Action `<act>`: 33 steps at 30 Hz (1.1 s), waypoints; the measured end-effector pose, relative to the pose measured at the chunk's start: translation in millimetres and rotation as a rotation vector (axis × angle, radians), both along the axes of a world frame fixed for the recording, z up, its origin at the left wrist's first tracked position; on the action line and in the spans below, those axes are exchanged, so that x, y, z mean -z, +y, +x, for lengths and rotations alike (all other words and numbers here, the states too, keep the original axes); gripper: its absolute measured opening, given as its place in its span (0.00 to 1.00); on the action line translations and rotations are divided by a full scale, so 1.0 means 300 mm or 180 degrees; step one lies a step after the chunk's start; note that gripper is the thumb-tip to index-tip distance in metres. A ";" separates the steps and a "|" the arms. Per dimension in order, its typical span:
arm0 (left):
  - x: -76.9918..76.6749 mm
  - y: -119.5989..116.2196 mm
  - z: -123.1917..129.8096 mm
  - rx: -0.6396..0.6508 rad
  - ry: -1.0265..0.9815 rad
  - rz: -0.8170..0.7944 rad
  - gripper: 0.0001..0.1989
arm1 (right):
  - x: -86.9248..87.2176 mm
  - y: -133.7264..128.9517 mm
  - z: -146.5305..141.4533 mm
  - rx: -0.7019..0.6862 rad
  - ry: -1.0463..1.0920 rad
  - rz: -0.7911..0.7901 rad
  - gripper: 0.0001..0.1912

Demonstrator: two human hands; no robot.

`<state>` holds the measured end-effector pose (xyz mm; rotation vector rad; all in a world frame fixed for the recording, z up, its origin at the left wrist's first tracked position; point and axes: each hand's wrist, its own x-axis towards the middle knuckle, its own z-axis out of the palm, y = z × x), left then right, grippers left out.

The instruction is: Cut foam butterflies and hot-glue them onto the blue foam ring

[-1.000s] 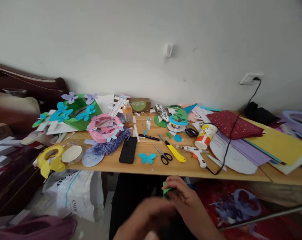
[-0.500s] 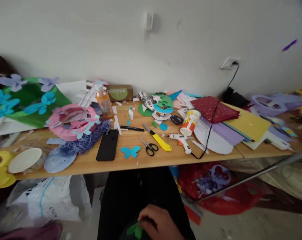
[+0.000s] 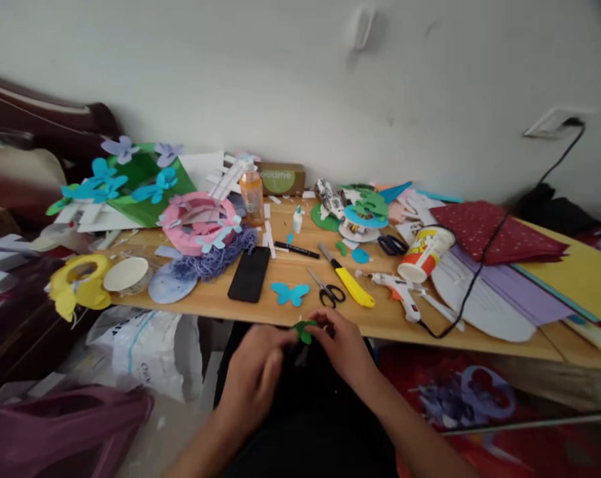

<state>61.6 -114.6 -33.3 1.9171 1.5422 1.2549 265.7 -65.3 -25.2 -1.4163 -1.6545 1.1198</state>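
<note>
A small green paper cutout [image 3: 305, 331] is pinched between my two hands over my lap, just off the table's front edge. My left hand [image 3: 257, 362] comes from the left, its fingers on the cutout's left side and slightly blurred. On the cutout's right side, the thumb and fingers of my right hand [image 3: 338, 340] grip it. A blue paper butterfly [image 3: 290, 293] lies flat on the table beyond my hands. Small black-handled scissors [image 3: 327, 289] and a yellow utility knife [image 3: 352, 282] lie to its right, a black phone [image 3: 249, 274] to its left.
On the wooden table [image 3: 300, 317] are a glue gun [image 3: 398, 292], a tipped paper cup [image 3: 426, 253], a glue bottle [image 3: 297, 220], an orange drink bottle [image 3: 252, 195], a pink paper ring [image 3: 199, 224] and a white bowl [image 3: 127, 275]. The glue gun's black cord runs to a wall socket [image 3: 558, 123].
The view has shifted left, so the table's things appear farther right. My left hand has come into view, and the green cutout has risen from low over my lap to near the table edge.
</note>
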 end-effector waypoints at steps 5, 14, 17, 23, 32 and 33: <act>0.069 0.223 -0.050 0.0078 0.1119 0.0815 0.16 | 0.045 0.189 -0.059 -0.0061 0.0230 0.0175 0.09; 0.222 0.292 -0.058 0.0199 0.1771 0.1204 0.19 | 0.102 0.302 -0.104 -0.0017 -0.0090 0.0137 0.04; 0.226 0.294 -0.063 0.0252 0.1832 0.1226 0.21 | 0.111 0.317 -0.104 0.0018 -0.0196 0.0140 0.03; 0.203 0.304 -0.062 0.0400 0.2123 0.1186 0.22 | 0.115 0.330 -0.113 0.0151 -0.0294 0.0126 0.05; 0.204 0.303 -0.062 0.0408 0.2131 0.1186 0.20 | 0.117 0.320 -0.125 0.0212 -0.0602 0.0437 0.07; 0.203 0.304 -0.061 0.0411 0.2127 0.1183 0.20 | 0.118 0.319 -0.127 0.0209 -0.0654 0.0492 0.07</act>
